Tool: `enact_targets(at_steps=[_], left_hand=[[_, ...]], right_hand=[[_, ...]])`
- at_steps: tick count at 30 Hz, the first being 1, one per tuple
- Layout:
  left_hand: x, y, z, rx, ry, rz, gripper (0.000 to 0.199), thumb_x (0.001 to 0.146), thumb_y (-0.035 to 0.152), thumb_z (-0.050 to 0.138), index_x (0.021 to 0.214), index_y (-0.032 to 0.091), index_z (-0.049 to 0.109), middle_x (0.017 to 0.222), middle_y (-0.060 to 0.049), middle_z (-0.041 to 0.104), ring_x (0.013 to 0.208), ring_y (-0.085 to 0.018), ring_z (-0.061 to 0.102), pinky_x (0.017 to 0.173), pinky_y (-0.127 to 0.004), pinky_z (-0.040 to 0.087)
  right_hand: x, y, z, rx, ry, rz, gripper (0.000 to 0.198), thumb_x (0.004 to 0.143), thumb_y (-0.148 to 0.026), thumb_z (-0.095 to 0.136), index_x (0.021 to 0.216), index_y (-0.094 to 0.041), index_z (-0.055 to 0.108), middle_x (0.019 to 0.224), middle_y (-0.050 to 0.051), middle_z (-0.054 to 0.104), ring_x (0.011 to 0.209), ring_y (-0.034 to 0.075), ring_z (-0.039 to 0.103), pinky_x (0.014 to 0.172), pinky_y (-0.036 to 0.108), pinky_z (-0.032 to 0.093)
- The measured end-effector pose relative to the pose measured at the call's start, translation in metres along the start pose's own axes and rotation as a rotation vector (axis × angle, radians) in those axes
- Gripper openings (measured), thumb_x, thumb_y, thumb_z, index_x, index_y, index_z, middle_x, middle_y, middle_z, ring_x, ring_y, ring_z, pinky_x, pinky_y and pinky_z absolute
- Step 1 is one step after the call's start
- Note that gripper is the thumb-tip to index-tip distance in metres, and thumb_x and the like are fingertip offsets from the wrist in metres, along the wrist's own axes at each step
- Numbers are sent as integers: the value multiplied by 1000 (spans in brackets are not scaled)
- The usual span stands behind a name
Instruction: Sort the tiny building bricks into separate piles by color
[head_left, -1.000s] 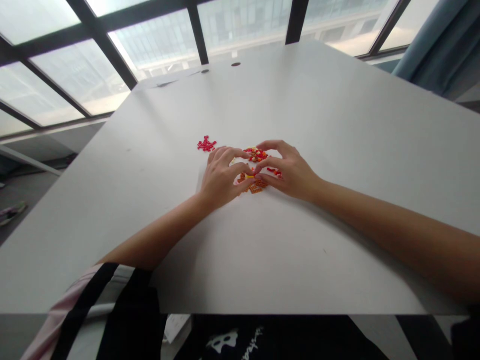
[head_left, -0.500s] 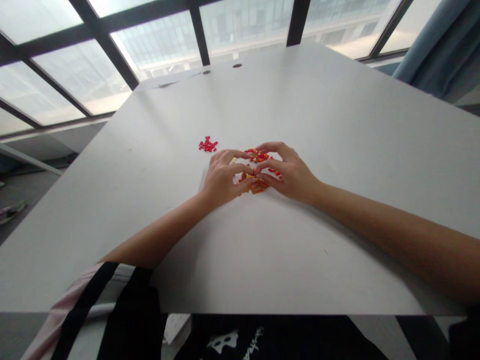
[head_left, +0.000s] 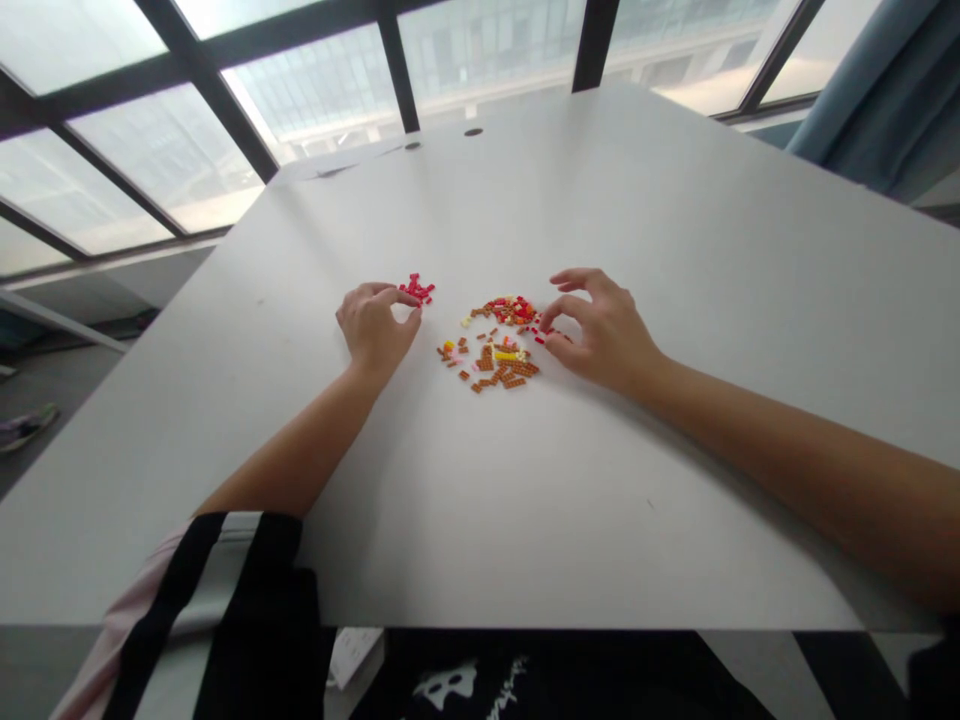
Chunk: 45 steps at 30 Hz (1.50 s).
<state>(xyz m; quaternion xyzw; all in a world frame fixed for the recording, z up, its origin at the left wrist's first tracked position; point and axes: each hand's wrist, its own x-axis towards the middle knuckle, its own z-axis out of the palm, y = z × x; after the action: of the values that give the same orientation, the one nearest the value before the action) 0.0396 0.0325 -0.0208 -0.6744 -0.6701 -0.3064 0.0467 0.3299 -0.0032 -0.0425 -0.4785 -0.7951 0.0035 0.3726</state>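
Note:
On the white table, my left hand (head_left: 377,325) is beside a small pile of red toy bricks (head_left: 415,288). Its thumb and forefinger pinch a red brick (head_left: 418,304) at the pile's near edge. My right hand (head_left: 600,325) hovers at the right side of a mixed heap, fingers curved and apart, with the fingertips close over a few red bricks (head_left: 538,337). The far part of that heap holds red, orange and brown bricks (head_left: 510,310). Nearer to me lie brown bricks (head_left: 517,370), with a yellow brick (head_left: 508,356) and some pink pieces among them.
The white table (head_left: 480,500) reaches back to windows with dark frames (head_left: 390,60). Two round holes (head_left: 473,132) are at its far edge. A blue curtain (head_left: 885,100) hangs at the right. A white box (head_left: 355,655) shows below the near edge.
My hands were together over the mixed heap. My left hand has moved left to the red pile. My right hand has drawn back slightly right, uncovering the heap.

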Motion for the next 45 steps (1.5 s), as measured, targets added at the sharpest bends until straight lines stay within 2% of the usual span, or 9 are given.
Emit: enact_targets(at_steps=[3,6,11,14,26,31,35,41,45], left_hand=[[5,-5,0,35,-65,-101,12,86,26,72,96,27,79,120,-10,71,124,-36,59,110,-56,43],[6,-4,2,46,-110,-117,15,88,27,71,99,27,80,121,-12,70,124,-38,59,110,-56,43],[4,1,2,69,-87,-114,19,88,30,73,106,26,77,123,-13,69,124,-38,59,108,-54,43],[3,4,0,72,-90,-125,12,87,27,74,98,24,76,121,-13,69,123,-38,59,107,-54,44],[-2,8,-1,70,-40,-2,14,91,22,66,95,27,78,123,-9,71,124,-35,59,110,-56,41],[-2,3,6,55,-6,69,12,90,22,66,92,26,77,122,-11,71,123,-36,58,110,-59,38],[-5,5,6,-23,36,173,7,89,24,69,91,27,75,121,-9,72,122,-33,60,111,-55,40],[-29,35,-3,-173,-73,482,5,87,33,78,87,30,73,127,-2,71,131,-29,58,121,-53,32],[-40,50,-4,-232,-106,592,6,86,33,80,88,33,75,126,1,72,131,-28,59,122,-54,31]], right_hand=[[-1,-2,-1,-46,-64,11,6,81,-26,66,84,-23,70,138,16,59,123,39,59,100,60,45],[-1,-2,-1,-81,-97,14,7,80,-28,67,84,-23,70,140,17,58,126,41,57,101,61,43],[0,1,-1,-92,-119,34,9,81,-31,67,81,-22,69,140,18,58,127,42,56,101,61,45],[0,1,0,-84,-126,32,10,83,-30,64,82,-22,69,139,19,59,128,42,56,102,62,45],[1,-2,-1,-78,-129,-2,12,86,-26,63,90,-22,73,141,19,58,131,41,56,105,62,43],[1,0,0,-57,-154,-2,12,87,-26,63,89,-21,74,141,19,58,130,40,57,106,62,43],[1,2,0,-30,-136,-36,14,91,-25,62,90,-23,75,142,16,58,129,39,57,107,61,43],[1,-11,-4,53,-87,-69,13,95,-29,62,92,-26,75,140,13,60,126,34,59,108,57,44],[1,-18,-5,120,-108,-90,13,95,-32,63,95,-27,74,140,11,61,125,32,59,108,56,45]])
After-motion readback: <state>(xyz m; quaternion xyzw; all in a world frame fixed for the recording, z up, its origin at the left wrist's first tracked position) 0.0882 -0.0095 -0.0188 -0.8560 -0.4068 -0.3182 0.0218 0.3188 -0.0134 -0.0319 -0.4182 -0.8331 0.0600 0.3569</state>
